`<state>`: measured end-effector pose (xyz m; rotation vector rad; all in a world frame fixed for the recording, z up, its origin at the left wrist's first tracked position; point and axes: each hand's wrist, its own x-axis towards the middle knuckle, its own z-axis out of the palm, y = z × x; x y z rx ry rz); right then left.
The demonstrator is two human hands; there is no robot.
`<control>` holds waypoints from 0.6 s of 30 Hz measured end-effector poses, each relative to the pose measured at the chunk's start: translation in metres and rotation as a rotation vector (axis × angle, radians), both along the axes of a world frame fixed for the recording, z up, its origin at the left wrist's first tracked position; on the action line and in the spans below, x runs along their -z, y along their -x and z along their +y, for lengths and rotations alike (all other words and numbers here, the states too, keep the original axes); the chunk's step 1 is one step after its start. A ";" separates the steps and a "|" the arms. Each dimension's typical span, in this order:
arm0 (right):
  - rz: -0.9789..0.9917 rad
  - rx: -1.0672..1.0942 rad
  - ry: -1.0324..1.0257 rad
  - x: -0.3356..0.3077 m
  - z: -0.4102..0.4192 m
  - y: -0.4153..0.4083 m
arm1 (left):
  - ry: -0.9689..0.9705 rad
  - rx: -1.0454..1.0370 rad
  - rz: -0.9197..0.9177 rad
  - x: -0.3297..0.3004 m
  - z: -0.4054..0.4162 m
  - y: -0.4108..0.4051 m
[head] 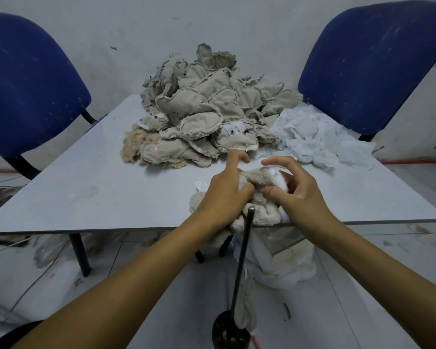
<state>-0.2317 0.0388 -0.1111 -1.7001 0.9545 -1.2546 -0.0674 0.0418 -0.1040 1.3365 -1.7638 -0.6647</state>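
I see the soft toy (259,177) at 6 o'clock on the counter (111,187), right at the near edge. Part of it hangs over the edge. It is beige and fluffy, and white stuffing (275,172) shows at its top.

The left grip (224,195) holds the left side of the toy with the thumb and curled fingers. Its pointing finger sticks out straight toward 12 o'clock. The right grip (295,190) holds the right side of the toy. Its thumb presses into the fur, and its first finger curves over the top without touching. The two grips are close together, with the toy between them.

A small white tag (201,185) lies on the counter just beside the left grip, at 9 o'clock from the toy.

A big pile of flat beige toy skins (207,109) sits at 12 o'clock. A heap of white fluff (320,137) lies at 2 o'clock, touching the pile.

A blue chair (28,91) stands at 10 o'clock and another blue chair (370,71) at 2 o'clock.

In front of the counter a thin metal rod (244,248) stands up from a round base (227,333) on the floor (161,285). A beige cloth piece (247,303) hangs low on the rod
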 end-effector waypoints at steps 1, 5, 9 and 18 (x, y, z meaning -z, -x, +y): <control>0.017 0.023 -0.005 0.001 -0.001 0.001 | -0.025 0.022 0.004 0.000 0.000 -0.002; 0.010 0.036 -0.035 0.000 -0.002 -0.002 | -0.104 0.165 -0.054 0.000 0.004 -0.010; 0.009 -0.032 -0.017 -0.004 0.000 -0.002 | 0.028 0.002 -0.034 0.003 0.003 -0.009; 0.003 -0.071 -0.006 0.001 -0.002 0.002 | -0.087 0.108 -0.032 -0.003 -0.002 -0.006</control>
